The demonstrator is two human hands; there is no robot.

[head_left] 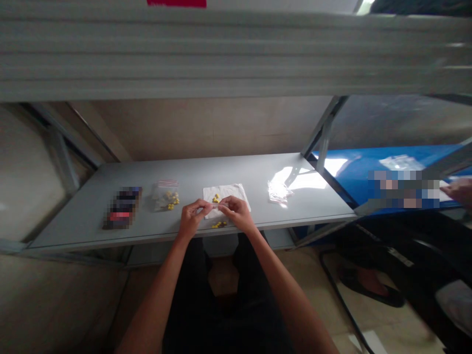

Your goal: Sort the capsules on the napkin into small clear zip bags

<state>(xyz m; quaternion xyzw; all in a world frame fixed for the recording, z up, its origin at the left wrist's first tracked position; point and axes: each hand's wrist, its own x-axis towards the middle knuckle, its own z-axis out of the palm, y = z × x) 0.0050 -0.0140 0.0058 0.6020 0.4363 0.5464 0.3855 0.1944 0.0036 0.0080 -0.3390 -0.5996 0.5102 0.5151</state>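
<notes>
We have one shelf, beneath the cloth; the cloth itself; our left hand and right hand, at the cloth's near side, both pinching; clear bags, right of the cloth; one filled bag, left of it; clear plastic, in our pinch, over the cloth; yellow pieces, on the cloth and just before it

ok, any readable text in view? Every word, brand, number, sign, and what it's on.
None legible.
Red label: faint pale lettering, too blurred, cut off by the frame.
Dark item: pixelated.
Items on the blue table: pixelated.
Pale tag: too small.
Left bag: nothing readable.
</notes>
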